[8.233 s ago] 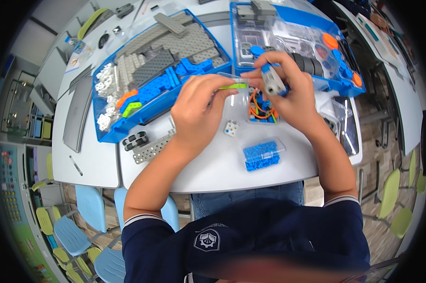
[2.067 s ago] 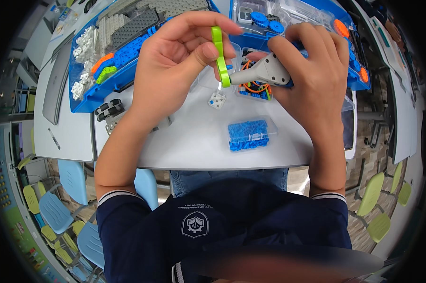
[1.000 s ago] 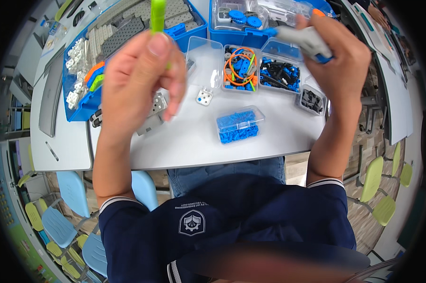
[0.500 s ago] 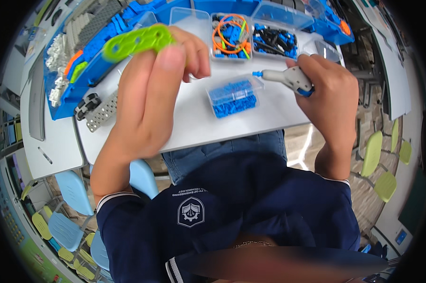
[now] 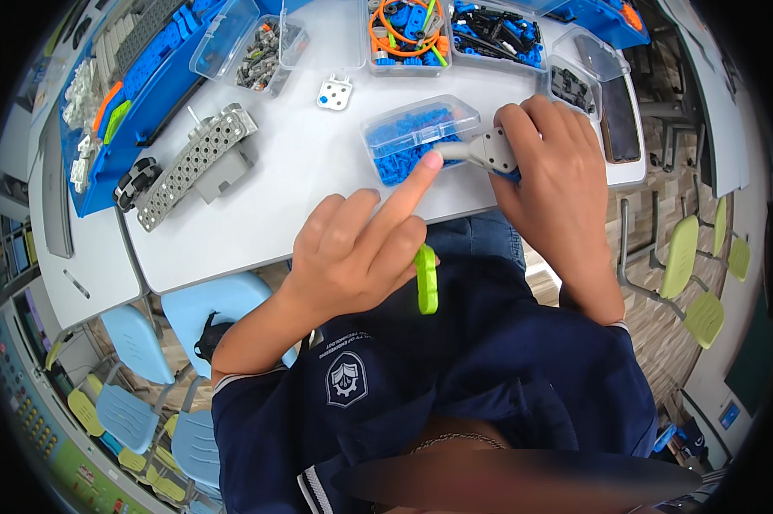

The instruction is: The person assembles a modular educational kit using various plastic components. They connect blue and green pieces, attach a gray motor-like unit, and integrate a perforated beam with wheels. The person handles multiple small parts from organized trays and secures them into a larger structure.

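Note:
My left hand (image 5: pixel 352 253) is closed on a lime-green plastic beam (image 5: pixel 427 287), pinched low near my chest. Its index finger stretches out to the tip of a grey handheld tool (image 5: pixel 489 152). My right hand (image 5: pixel 558 163) wraps round that tool's body, whose narrow nose points left. Whether a blue pin sits on the nose is hidden by the fingertip. Just behind the nose stands a small clear box (image 5: pixel 372 154) with its lid raised, full of small blue pins (image 5: pixel 401 164).
On the left lies a grey perforated assembly (image 5: pixel 189 167) with a black wheel (image 5: pixel 136 184). A white plate (image 5: pixel 335 92) lies further back. Clear boxes of pins and connectors, one with orange loops (image 5: pixel 403 38), line the far side. A phone (image 5: pixel 619 120) lies at the right edge.
My left hand has come down and right, bringing the green beam towards my chest and its index finger to the tool's tip. The right hand with the tool has shifted slightly left.

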The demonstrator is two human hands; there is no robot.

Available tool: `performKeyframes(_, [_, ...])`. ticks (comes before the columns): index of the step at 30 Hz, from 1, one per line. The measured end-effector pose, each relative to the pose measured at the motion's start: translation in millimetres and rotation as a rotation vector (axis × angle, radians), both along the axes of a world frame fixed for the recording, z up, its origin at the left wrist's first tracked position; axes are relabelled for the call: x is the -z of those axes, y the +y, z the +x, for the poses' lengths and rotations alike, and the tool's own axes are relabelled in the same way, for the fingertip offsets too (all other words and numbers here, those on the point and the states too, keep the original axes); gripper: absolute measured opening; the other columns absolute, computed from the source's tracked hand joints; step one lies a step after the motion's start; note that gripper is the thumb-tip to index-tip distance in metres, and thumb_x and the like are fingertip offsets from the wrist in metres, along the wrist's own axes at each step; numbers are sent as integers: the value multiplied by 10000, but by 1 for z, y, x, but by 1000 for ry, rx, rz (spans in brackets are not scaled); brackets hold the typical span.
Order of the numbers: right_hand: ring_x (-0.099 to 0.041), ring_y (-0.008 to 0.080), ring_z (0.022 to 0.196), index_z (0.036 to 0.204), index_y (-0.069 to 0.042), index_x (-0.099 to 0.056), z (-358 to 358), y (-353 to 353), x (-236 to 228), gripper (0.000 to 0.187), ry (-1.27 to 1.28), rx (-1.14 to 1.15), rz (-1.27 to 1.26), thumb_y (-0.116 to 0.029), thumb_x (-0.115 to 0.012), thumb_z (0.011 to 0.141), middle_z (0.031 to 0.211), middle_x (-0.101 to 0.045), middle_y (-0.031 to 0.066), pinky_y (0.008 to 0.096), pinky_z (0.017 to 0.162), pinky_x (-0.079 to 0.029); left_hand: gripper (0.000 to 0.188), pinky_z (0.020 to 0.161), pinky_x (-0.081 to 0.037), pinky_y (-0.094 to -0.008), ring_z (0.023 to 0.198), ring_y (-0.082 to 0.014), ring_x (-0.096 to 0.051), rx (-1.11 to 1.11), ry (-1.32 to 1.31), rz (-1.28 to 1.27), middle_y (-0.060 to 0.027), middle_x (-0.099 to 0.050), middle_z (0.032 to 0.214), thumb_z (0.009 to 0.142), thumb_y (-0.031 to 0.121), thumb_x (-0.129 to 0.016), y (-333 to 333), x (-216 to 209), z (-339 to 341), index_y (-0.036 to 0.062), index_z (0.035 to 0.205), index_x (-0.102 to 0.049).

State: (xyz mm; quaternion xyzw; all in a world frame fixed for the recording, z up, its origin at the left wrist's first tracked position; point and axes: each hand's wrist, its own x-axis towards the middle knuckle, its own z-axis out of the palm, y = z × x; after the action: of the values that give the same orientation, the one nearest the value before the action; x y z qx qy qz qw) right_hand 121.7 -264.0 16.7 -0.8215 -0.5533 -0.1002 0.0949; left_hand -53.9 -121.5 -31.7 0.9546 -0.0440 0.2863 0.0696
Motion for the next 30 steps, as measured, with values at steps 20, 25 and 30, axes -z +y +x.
performKeyframes(20, [-572,311,877,971,-55,-616,-11,6,-10,443,-12,-131,164,-63,-776,558,922,-569,92,420,772,-440,315,761,-369,-332,753,-238,-559,-94,-60,-616,-58,-675,863,681,115,-801,3,-21,-3,57,960,-667])
performKeyframes(25, [-579,313,875,1004,-47,-626,-13,7,-8,496,-51,-177,161,-80,-776,532,932,-572,91,429,777,-442,307,749,-366,-337,740,-236,-562,-92,-13,-585,-59,-677,837,664,73,-791,4,-21,-2,30,941,-665])
performKeyframes(30, [-584,316,903,1014,-46,-632,-15,5,-9,491,-100,-160,147,-86,-772,546,943,-578,92,436,790,-451,306,737,-369,-339,732,-234,-559,-84,5,-623,-56,-672,824,656,77,-794,4,-21,-2,26,930,-668])
